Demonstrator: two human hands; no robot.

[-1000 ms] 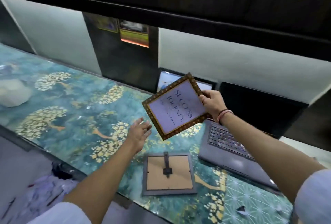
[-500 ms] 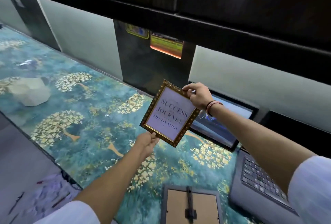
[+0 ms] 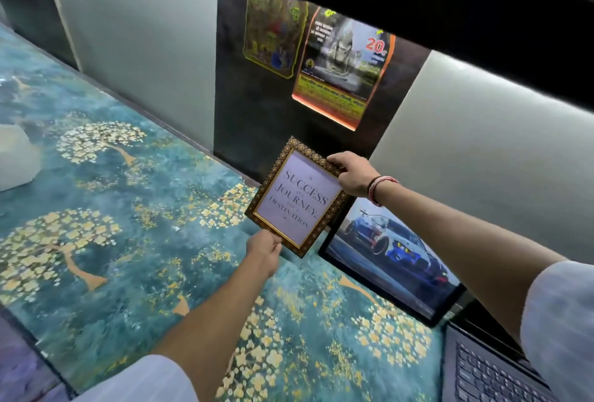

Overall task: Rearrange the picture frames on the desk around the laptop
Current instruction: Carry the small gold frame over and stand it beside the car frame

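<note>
A gold-patterned picture frame with the words "Success is a journey, not a destination" is held tilted near the back wall, above the desk. My right hand grips its upper right corner. My left hand pinches its lower edge. To its right, a black-framed picture of a blue car leans against the wall. The laptop shows only its keyboard corner at the bottom right.
The desk has a teal surface with golden tree patterns. A white lump lies at the far left. Two posters hang on a dark wall panel behind the frame. A dark shelf overhangs the top.
The view has shifted left and closer to the wall. The gold frame has moved toward the wall, my left hand now grips its lower edge, and the face-down frame has left the view.
</note>
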